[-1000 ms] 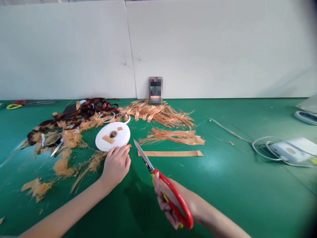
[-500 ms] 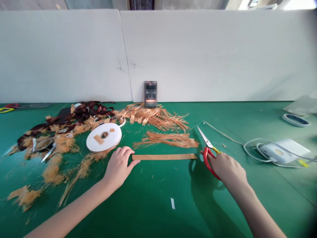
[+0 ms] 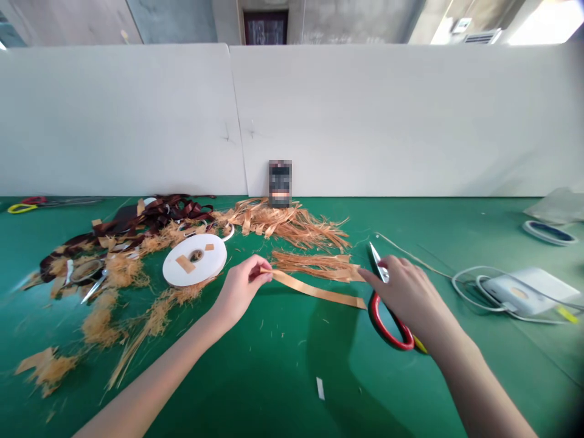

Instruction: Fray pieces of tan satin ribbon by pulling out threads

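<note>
My left hand (image 3: 241, 289) pinches the left end of a flat tan ribbon strip (image 3: 319, 292) and holds that end a little above the green table (image 3: 274, 377). The strip's right end lies on the table by my right hand (image 3: 408, 295). That hand rests with fingers stretched over the red-handled scissors (image 3: 387, 325), which lie on the table with the blades pointing away from me. A white ribbon spool (image 3: 194, 260) lies flat just left of my left hand.
Shredded tan strips (image 3: 292, 222) and a smaller bundle (image 3: 314, 264) lie behind the strip. Dark brown ribbon (image 3: 159, 213), frayed fibres and small snips (image 3: 93, 286) clutter the left. A white device with a cable (image 3: 524, 289) sits right. White partition boards (image 3: 365, 121) close the back.
My right hand carried the scissors to the right and laid them down by the strip's right end. My left hand left the spool, took the strip's left end and lifted it.
</note>
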The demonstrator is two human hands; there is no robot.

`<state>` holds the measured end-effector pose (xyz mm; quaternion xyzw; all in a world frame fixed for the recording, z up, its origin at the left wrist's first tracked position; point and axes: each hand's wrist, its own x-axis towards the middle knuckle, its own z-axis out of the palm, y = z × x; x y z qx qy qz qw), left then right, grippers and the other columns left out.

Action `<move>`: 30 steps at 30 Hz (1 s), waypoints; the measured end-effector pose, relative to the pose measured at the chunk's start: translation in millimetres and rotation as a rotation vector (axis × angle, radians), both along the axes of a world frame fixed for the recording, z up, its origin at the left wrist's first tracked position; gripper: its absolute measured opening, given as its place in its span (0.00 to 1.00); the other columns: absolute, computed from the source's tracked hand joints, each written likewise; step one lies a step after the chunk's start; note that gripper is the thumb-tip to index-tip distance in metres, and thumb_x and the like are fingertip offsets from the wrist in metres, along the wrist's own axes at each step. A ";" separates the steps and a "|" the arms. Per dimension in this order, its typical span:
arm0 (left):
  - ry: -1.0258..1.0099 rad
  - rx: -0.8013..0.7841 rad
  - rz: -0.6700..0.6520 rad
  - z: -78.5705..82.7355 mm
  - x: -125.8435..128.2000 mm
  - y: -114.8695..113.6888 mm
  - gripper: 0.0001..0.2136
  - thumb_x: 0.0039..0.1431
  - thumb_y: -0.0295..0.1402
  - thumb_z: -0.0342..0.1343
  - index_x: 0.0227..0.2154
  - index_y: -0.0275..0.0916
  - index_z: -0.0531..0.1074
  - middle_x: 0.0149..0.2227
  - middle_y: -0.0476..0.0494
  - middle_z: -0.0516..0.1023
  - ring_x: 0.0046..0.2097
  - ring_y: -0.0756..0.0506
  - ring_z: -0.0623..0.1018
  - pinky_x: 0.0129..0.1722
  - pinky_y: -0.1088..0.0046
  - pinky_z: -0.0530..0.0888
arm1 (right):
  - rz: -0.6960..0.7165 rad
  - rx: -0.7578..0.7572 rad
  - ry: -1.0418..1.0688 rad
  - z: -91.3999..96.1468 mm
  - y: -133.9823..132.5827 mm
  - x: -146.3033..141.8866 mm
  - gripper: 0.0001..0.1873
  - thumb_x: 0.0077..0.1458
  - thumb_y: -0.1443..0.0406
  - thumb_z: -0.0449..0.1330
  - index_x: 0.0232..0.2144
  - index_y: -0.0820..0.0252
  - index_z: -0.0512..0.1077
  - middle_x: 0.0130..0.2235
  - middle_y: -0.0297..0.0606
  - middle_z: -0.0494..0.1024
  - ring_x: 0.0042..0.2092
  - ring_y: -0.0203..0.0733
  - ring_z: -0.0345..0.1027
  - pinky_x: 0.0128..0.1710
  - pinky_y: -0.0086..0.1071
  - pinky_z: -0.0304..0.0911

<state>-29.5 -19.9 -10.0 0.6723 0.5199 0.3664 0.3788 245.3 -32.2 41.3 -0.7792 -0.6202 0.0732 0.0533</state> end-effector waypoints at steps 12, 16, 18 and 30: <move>-0.236 0.080 -0.030 48.2 32.3 29.9 0.06 0.52 0.33 0.60 0.32 0.39 0.70 0.29 0.49 0.76 0.33 0.48 0.77 0.36 0.70 0.74 | 0.593 -0.003 1.036 35.9 47.6 -74.6 0.13 0.53 0.58 0.60 0.36 0.62 0.73 0.36 0.39 0.78 0.38 0.39 0.71 0.39 0.34 0.64; -0.249 0.110 -0.029 62.0 29.5 33.3 0.05 0.50 0.33 0.61 0.29 0.39 0.73 0.30 0.49 0.78 0.33 0.48 0.77 0.35 0.70 0.75 | 0.537 0.088 1.023 41.2 46.3 -73.5 0.09 0.52 0.60 0.60 0.30 0.61 0.73 0.31 0.36 0.76 0.34 0.36 0.67 0.35 0.31 0.62; -0.285 0.085 -0.038 67.1 27.7 33.3 0.05 0.50 0.34 0.62 0.29 0.39 0.74 0.31 0.48 0.79 0.34 0.47 0.78 0.36 0.70 0.76 | 0.531 0.093 1.037 44.6 42.0 -73.6 0.08 0.53 0.61 0.59 0.30 0.61 0.72 0.30 0.35 0.74 0.32 0.35 0.65 0.33 0.30 0.61; -0.179 0.098 -0.015 87.2 27.0 22.3 0.02 0.46 0.32 0.64 0.22 0.42 0.78 0.24 0.52 0.79 0.28 0.48 0.77 0.27 0.76 0.74 | 0.435 -0.022 1.321 43.3 32.2 -78.4 0.12 0.50 0.58 0.61 0.25 0.60 0.67 0.25 0.30 0.64 0.28 0.32 0.56 0.27 0.27 0.53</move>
